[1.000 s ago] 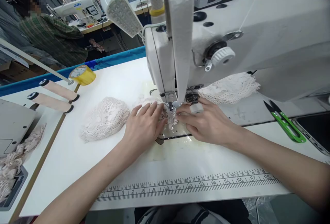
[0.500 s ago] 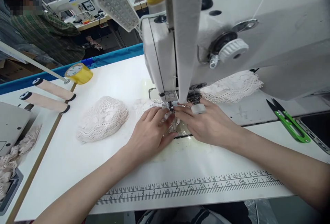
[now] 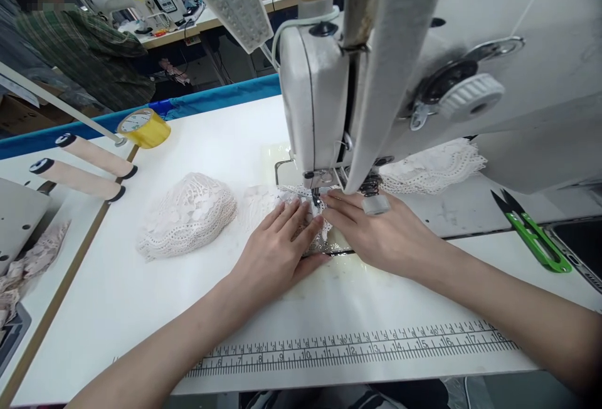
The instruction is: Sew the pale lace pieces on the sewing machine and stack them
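Note:
White lace fabric [image 3: 261,199] lies under the presser foot of a sewing machine [image 3: 320,101]. My left hand [image 3: 277,243] rests on the lace left of the needle, fingers stretched out and lying flat. From the right, my right hand [image 3: 385,233] reaches under the machine head, its extended fingertips on the lace beside the presser foot. Part of this hand is hidden by the machine's lever and knob. A domed piece of white lace [image 3: 188,216] sits on the table to the left. More white lace [image 3: 435,165] lies behind my right hand.
Green thread snips [image 3: 536,236] and a dark phone-like object [image 3: 580,243] lie at right. Yellow tape [image 3: 145,128] and two thread spools [image 3: 79,180] are at left. A ruler scale [image 3: 352,349] runs along the front edge. Another person [image 3: 84,51] sits beyond the blue edge.
My left fingers have flattened and spread out more on the lace. My right hand stays near the presser foot. The camera view has shifted slightly, so the machine head appears further right.

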### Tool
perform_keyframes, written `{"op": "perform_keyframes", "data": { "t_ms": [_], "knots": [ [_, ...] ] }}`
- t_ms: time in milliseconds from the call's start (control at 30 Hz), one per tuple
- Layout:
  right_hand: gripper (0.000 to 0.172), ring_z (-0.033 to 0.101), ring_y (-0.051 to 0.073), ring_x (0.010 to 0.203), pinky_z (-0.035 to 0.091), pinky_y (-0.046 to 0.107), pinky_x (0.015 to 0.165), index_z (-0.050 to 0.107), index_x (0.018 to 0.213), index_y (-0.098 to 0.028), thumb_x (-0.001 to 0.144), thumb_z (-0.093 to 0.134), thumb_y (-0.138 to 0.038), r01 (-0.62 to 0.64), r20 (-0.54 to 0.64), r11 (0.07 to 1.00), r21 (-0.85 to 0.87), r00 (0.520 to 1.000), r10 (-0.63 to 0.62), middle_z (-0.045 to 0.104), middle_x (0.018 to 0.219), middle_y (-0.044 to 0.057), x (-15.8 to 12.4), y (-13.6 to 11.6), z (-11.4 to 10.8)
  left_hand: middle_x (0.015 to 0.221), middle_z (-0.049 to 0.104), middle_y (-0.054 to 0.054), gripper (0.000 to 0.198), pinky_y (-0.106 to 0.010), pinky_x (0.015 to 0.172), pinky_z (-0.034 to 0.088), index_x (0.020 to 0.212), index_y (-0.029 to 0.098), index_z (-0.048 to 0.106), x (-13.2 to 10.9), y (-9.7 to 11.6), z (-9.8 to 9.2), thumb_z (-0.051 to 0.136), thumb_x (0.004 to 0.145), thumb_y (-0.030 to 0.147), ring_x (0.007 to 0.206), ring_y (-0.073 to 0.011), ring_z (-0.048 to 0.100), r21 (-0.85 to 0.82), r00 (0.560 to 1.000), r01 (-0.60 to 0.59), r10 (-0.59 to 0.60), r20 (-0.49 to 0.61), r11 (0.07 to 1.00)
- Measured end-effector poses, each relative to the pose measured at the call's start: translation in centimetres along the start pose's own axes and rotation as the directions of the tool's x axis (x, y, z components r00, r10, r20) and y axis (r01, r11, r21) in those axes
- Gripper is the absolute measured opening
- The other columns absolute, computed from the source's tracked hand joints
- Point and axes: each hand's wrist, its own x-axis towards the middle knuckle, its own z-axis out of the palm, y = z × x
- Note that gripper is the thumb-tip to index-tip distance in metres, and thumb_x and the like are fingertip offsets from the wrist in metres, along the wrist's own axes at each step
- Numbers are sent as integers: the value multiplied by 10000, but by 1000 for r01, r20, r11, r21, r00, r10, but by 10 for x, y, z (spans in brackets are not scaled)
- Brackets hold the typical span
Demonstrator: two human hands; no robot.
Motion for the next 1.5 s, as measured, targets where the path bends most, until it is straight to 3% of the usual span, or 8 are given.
{"op": "perform_keyframes", "data": {
  "t_ms": [500,700,833,1000,1067,1200,1333,1500],
  "knots": [
    [313,639,207,826,433,366,835,627,1050,-120,812,450,-21,-25,20,999,22,1000,24,727,986,119,2,-2,-2,1352,556,-212,495,-519,1055,469,1292,91,568,-2,0,0,499,954,446,1310,-320,494,7,1000,-11,11,-13,1000],
    [267,629,174,846,405,315,768,641,1018,-146,864,451,-38,8,-94,997,78,996,0,731,953,47,3,-1,-6,1107,720,-90,225,-368,935,578,1123,127,643,-2,1,-6,534,938,196,1059,-202,679,17,977,-141,141,-161,990],
    [251,620,148,803,379,303,729,649,1031,-151,890,464,-57,22,-161,990,137,987,0,726,982,19,5,-4,-6,1014,739,-73,182,-329,860,603,1031,121,651,-3,1,-4,518,914,80,985,-182,702,72,952,-184,196,-234,980],
    [208,591,124,699,355,287,654,681,894,-166,910,493,-78,56,-240,991,118,970,-26,728,845,-4,8,-3,-2,983,732,-58,140,-296,765,594,1024,143,627,-2,3,-3,534,922,115,878,-160,703,-29,957,-86,74,-281,996],
    [221,547,107,608,347,273,614,691,843,-178,917,505,-85,38,-315,994,106,949,-3,710,739,-21,8,-2,0,1036,713,-69,147,-319,749,586,1049,155,613,1,3,-6,562,924,210,892,-178,688,-99,975,17,-39,-219,995],
    [249,437,74,477,327,245,533,735,845,-195,958,514,-170,-69,-420,981,181,897,141,660,622,-39,9,0,3,1147,651,-98,362,-418,795,554,1164,152,582,15,-3,-12,648,853,325,1000,-258,634,-126,979,203,-204,9,971],
    [397,426,91,475,274,260,489,759,803,-211,997,453,-373,-241,-337,935,259,885,321,585,536,-22,10,0,8,1056,652,-67,244,-396,785,524,1076,187,654,30,-11,-6,603,840,214,950,-241,617,-173,974,227,-223,38,959],
    [438,482,117,529,249,270,501,748,781,-205,987,436,-432,-370,-179,878,302,883,434,620,594,2,11,0,11,882,669,-38,118,-421,785,490,910,213,706,39,-14,8,649,835,285,886,-249,617,-125,953,268,-282,-109,955]
  ]
}}
